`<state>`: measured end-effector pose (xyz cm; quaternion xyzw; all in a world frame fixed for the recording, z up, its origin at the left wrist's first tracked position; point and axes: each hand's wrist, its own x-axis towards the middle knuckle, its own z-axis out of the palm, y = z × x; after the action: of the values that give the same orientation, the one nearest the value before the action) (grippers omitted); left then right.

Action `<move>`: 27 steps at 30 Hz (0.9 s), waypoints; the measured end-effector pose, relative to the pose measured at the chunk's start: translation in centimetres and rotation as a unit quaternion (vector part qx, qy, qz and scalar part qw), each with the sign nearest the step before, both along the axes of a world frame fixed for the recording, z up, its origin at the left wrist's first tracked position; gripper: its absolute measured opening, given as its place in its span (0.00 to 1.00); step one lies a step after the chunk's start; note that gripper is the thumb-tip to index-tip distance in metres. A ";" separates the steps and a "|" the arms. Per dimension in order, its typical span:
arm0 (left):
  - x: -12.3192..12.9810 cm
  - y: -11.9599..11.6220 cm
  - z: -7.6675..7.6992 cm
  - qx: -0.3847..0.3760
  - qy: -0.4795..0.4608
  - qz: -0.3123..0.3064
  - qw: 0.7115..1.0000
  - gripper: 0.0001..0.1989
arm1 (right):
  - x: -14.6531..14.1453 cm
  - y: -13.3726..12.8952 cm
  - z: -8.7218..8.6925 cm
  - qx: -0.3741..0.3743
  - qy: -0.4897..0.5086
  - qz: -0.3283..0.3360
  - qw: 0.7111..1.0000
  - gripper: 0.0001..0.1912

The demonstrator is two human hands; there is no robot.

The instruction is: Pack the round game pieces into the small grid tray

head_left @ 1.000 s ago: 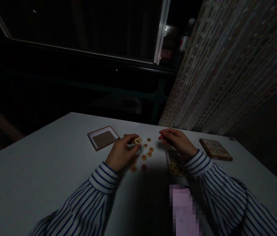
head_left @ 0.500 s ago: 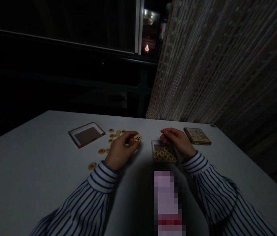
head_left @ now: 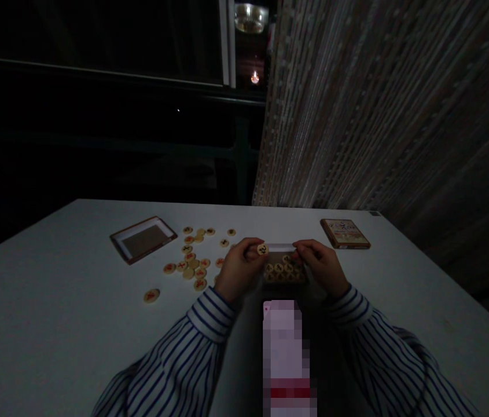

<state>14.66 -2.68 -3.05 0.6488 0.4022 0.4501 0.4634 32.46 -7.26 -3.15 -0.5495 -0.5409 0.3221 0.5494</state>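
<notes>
Above the white table [head_left: 70, 307], the left hand [head_left: 239, 269] pinches 1 game piece [head_left: 263, 249] between thumb and fingers, by the left side of an open box [head_left: 282, 248] holding more pieces [head_left: 279, 269]. The right hand [head_left: 323, 267], fingers bent, is at the box's far right corner; I cannot tell whether it grips anything. Loose pieces [head_left: 188, 273] lie left, near a shallow tray [head_left: 146, 239].

I see the left hand [head_left: 242, 267] pinching a marked disc [head_left: 263, 249] at the open box [head_left: 281, 248], opposite the right hand [head_left: 321, 265].
</notes>
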 end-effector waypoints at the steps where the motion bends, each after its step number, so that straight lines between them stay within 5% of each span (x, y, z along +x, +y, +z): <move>1: 0.4 0.2 0.0 -0.010 -0.010 -0.002 1.000 0.13 | 0.1 0.0 -0.1 0.004 -0.008 -0.006 1.000 0.15; 12: 2.4 0.2 -2.9 -0.075 -0.087 0.052 0.992 0.13 | 1.7 0.9 -0.7 0.030 -0.076 -0.035 0.996 0.13; 20: 1.8 0.4 -3.3 -0.036 -0.033 0.061 0.997 0.15 | 1.0 4.8 2.5 -0.017 -0.169 0.114 0.979 0.10; 27: 1.6 0.4 -3.3 -0.028 -0.041 0.044 0.998 0.16 | -0.4 5.3 1.7 -0.039 -0.211 0.187 0.959 0.10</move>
<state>16.29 -2.26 -6.31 0.5980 0.4234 0.4853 0.4771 32.05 -1.93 -1.48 -0.5150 -0.7244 0.3166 0.3313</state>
